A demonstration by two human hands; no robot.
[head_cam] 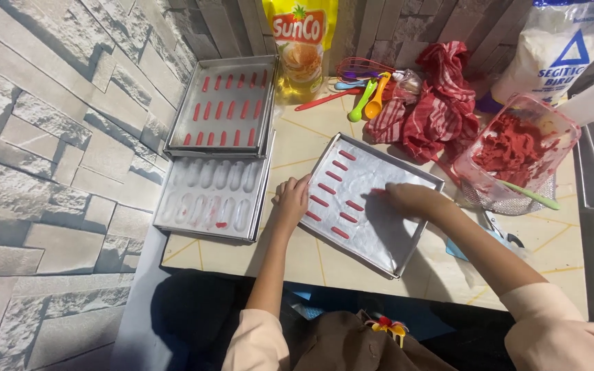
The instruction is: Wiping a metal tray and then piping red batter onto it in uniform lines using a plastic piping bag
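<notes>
Tray point(407, 227): metal, lined with pale paper, set at an angle on the table point(311, 254). Holds two short rows of red dough sticks point(329, 188) along its left part; the right half is bare.

Left hand point(291, 199): rests on the tray's left rim, fingers curled together, steadying it.

Right hand point(412, 198): over the tray's middle, fingertips pinched on one more red stick point(378, 192), which touches the paper beside the second row.

Filled tray point(227, 104): far left, three full rows of red sticks, stacked on another.

Mould point(212, 194): pale, oval hollows, nearly all empty; one red bit left.

Tub point(521, 145): clear plastic, right, holding red dough and a green spatula point(532, 195).

Progress, judged: one tray done, this one under half laid, plenty of dough left.

Also: striped red cloth point(434, 110), measuring spoons point(366, 99), oil pouch point(300, 41), flour bag point(551, 48).
</notes>
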